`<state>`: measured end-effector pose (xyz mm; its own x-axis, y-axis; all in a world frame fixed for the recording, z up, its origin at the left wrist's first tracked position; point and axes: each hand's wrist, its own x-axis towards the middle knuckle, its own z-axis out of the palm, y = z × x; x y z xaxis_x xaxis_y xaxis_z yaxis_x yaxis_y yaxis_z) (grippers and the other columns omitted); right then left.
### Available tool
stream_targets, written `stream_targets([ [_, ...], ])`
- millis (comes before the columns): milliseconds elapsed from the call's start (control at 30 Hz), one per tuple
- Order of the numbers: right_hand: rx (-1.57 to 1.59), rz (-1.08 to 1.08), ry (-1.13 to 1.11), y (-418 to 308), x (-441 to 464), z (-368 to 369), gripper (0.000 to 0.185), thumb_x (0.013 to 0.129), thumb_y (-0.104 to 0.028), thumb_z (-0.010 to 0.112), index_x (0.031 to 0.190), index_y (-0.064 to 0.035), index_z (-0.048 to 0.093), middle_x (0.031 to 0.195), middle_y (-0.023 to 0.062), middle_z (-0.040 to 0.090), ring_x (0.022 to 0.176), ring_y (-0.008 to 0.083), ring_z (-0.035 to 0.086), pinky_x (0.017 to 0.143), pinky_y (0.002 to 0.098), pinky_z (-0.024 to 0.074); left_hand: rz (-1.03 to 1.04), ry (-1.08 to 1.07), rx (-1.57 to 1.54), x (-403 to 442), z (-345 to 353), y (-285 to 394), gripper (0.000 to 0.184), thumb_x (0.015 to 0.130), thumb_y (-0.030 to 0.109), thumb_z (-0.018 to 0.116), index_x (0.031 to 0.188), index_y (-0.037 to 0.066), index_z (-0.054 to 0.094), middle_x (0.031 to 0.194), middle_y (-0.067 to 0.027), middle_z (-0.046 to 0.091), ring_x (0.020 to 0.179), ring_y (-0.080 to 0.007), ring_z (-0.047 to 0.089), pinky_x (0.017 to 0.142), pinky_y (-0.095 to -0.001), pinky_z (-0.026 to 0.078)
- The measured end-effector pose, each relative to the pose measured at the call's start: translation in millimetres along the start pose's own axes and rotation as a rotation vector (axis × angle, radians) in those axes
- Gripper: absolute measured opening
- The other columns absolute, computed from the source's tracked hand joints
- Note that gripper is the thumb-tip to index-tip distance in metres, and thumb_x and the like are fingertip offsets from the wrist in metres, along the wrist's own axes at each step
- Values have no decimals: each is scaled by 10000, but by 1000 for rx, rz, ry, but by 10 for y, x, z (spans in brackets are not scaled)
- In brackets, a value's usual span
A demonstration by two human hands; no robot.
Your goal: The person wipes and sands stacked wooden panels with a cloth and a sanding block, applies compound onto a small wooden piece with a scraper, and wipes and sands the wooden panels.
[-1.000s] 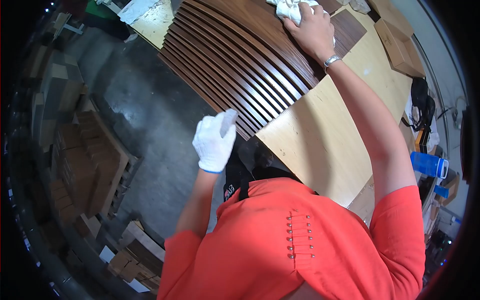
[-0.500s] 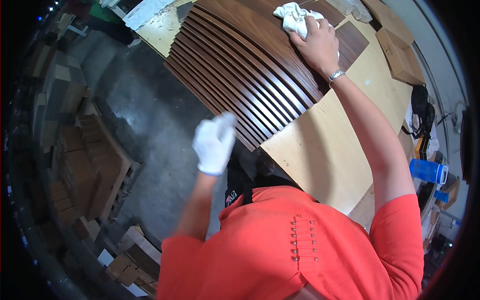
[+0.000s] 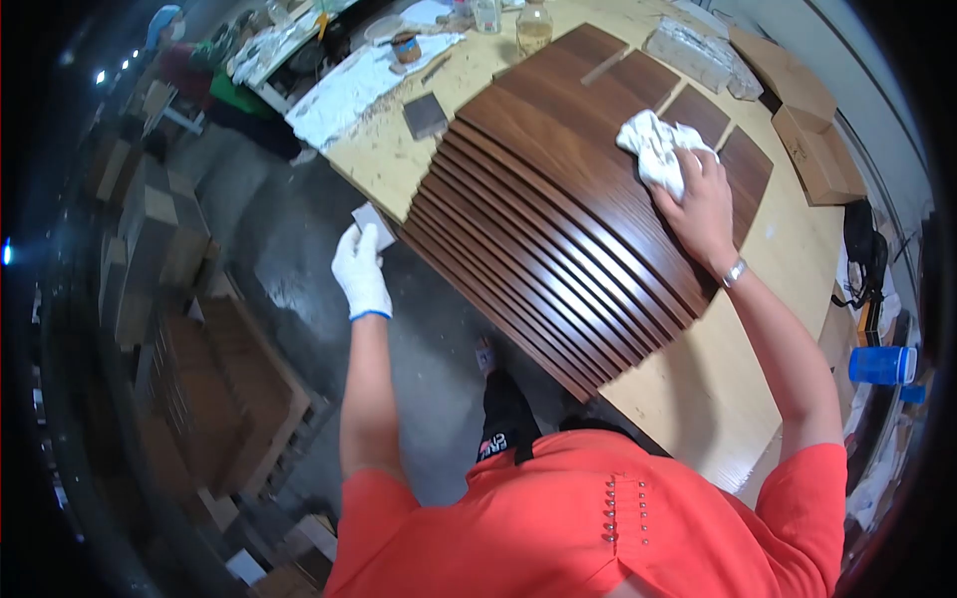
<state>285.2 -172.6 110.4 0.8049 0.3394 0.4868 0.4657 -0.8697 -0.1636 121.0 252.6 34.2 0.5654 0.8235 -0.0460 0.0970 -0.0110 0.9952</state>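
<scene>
Right hand clamped on white cloth atop brown panels, left hand pinching pale pad near their edge

The light is strongest on the table and shirt, while the boxes at left sink into gloom. White glare streaks the ridged part of the boards, washing out their brown. A soft shadow lies on the table beside the right forearm. The floor gives a faint, patchy sheen. A bluish lamp flares at the left edge. Wide-lens distortion bends the wall into an arc, and black swallows the corners. The glove looks fairly sharp; the far person is dim and soft.
</scene>
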Motion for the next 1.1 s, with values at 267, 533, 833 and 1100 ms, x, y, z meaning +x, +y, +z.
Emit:
stream_targets([
  [267,-15,87,-64,-121,51,-72,559,776,-189,744,1294,-57,580,1306,199,536,1204,416,529,1026,469,450,222,21,359,3066,441,-395,525,872,263,765,1247,-91,664,1222,-243,706,1109,-311,693,971,-371,514],
  [533,-162,146,-70,-140,44,-64,585,774,-233,739,1306,-52,573,1310,196,541,1224,423,482,1094,500,347,330,105,557,4057,729,-373,489,840,300,749,1207,-21,713,1177,-206,732,1100,-321,698,962,-390,518],
  [833,884,790,15,-593,757,-258,430,1052,-435,543,1263,-67,609,1131,91,621,965,207,593,847,361,496,450,-409,67,2581,1365,801,280,960,98,654,1192,-54,696,1099,-107,714,939,-151,667,816,-271,545],
  [1100,1367,311,-498,-1198,1172,-452,713,1054,-626,384,1507,-82,476,1445,125,569,1315,273,545,1078,429,468,523,-1104,-49,311,1604,1535,518,846,117,721,1319,-18,559,1170,-148,674,1051,-213,652,906,-336,532],
])
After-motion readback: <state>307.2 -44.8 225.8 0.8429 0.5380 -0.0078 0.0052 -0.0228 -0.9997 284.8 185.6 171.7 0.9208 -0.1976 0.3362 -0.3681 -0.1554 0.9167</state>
